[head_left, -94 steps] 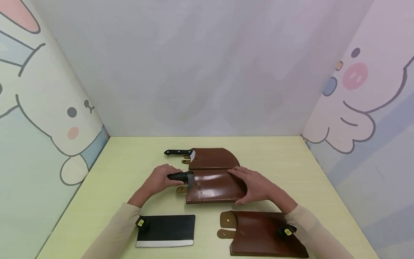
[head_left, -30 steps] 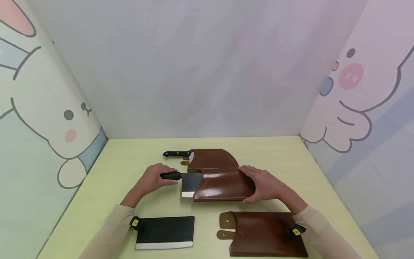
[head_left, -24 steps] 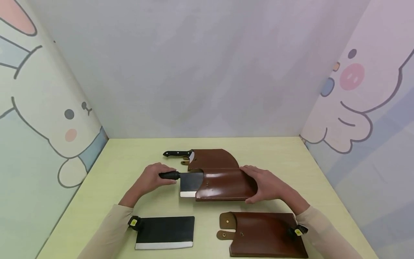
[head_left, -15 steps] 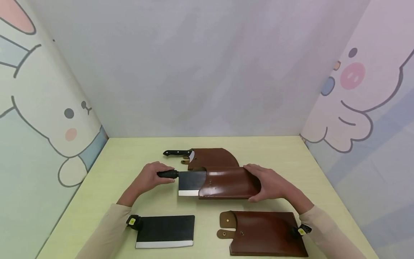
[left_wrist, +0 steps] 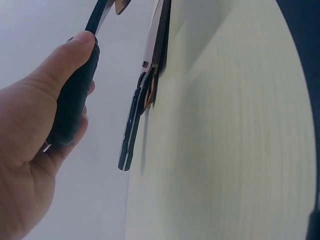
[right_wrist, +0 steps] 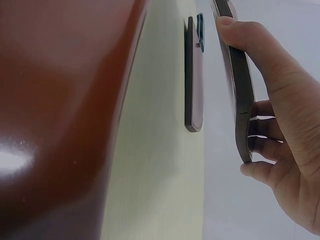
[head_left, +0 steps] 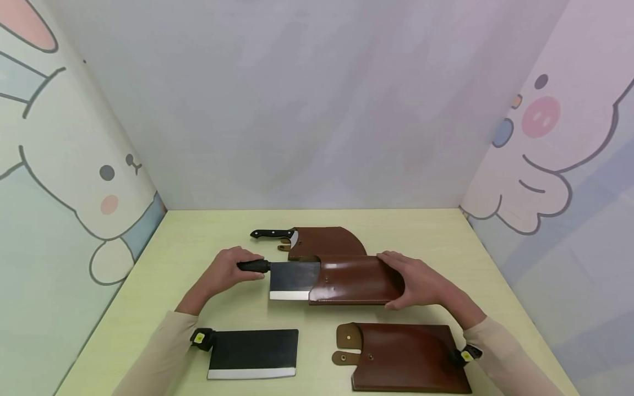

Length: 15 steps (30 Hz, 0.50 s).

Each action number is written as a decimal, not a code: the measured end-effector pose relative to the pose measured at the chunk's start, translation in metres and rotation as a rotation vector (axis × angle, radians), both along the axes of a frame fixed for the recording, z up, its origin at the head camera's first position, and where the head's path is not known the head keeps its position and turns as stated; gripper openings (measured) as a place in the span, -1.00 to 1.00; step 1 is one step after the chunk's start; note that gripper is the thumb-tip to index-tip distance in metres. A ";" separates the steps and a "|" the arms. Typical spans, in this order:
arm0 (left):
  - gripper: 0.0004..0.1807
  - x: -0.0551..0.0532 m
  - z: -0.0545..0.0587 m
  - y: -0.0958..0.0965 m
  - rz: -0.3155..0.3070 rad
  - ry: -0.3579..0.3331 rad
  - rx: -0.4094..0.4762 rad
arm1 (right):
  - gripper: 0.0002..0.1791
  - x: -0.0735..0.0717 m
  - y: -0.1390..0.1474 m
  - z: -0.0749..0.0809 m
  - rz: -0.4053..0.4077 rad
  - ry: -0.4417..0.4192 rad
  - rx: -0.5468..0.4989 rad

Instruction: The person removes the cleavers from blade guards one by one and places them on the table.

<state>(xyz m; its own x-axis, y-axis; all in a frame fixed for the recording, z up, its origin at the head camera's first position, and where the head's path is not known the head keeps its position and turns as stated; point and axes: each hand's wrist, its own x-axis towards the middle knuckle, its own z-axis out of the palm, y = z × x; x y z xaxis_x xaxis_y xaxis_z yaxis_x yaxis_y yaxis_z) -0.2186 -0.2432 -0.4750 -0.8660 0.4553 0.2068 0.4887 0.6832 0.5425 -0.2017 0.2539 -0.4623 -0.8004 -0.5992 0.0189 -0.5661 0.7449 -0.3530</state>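
Note:
My left hand [head_left: 231,270] grips the black handle [left_wrist: 75,95] of a cleaver, thumb along its side. The cleaver's dark blade [head_left: 292,278] with a bright edge sits partly inside a glossy brown leather sheath [head_left: 359,280]; the rest of the blade is hidden in it. At the sheath's right end, my right hand [head_left: 416,280] grips it across its width, thumb at the near edge and fingers at the far edge. In the right wrist view the held sheath [right_wrist: 242,95] appears edge-on, raised off the table, between thumb and fingers.
Behind lies a knife [head_left: 272,234] with a riveted black handle in a brown sheath [head_left: 327,242]. Another cleaver [head_left: 252,352] lies front left, its handle end hidden by my left wrist camera. A further brown sheath [head_left: 401,357] with tan straps lies front right, under my right forearm.
The left hand has drawn the cleaver leftward, so more blade shows. The right hand and its sheath have shifted right. The other knives and sheaths stay put.

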 end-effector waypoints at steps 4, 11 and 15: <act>-0.48 0.001 0.000 -0.002 -0.002 -0.002 -0.002 | 0.27 0.000 0.002 -0.001 -0.001 -0.002 -0.005; -0.49 0.001 0.002 -0.004 0.008 -0.003 -0.004 | 0.26 0.000 0.004 -0.003 -0.006 0.006 -0.017; -0.49 0.001 0.002 -0.006 0.007 0.003 0.000 | 0.26 -0.001 0.006 -0.004 -0.003 0.022 -0.029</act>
<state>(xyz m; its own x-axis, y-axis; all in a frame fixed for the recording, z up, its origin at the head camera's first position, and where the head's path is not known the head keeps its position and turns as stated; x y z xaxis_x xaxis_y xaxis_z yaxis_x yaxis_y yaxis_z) -0.2176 -0.2497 -0.4733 -0.8684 0.4494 0.2097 0.4859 0.6866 0.5408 -0.2026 0.2595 -0.4667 -0.8016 -0.5954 0.0538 -0.5714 0.7366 -0.3618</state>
